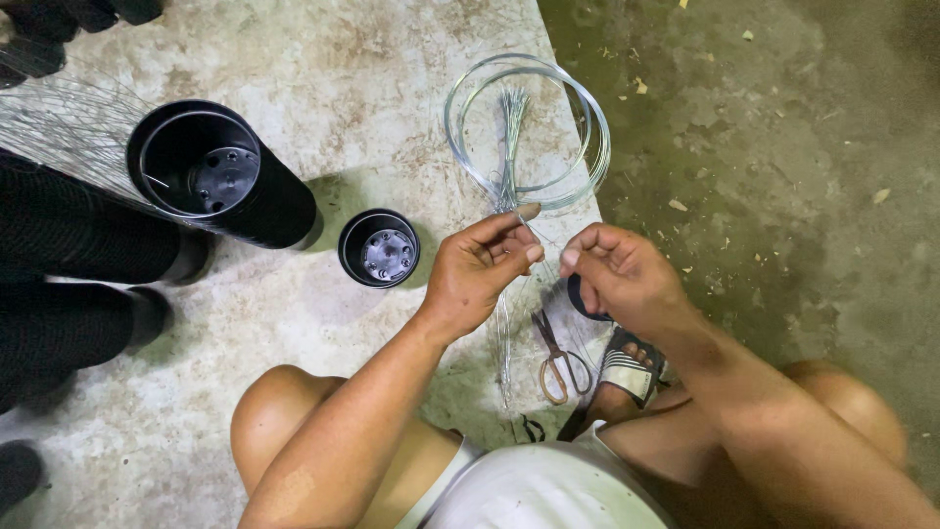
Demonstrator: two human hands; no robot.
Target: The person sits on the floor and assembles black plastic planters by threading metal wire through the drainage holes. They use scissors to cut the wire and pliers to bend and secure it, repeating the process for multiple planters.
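Observation:
My left hand (480,269) pinches a thin bundle of cut silver wires (507,157) between thumb and fingers, just below a coil of silver wire (529,127) lying on the concrete slab. My right hand (612,274) is curled close beside it, its fingertips on a fine wire strand between the two hands. Wire ends hang down below the hands toward a pair of scissors (556,358) on the slab.
A tall stack of black plastic pots (211,176) lies at the left, with a small black pot (379,248) next to it. More black pot stacks (69,245) and loose wire strands sit at the far left. My sandalled foot (627,367) rests at the slab's edge beside dirt ground.

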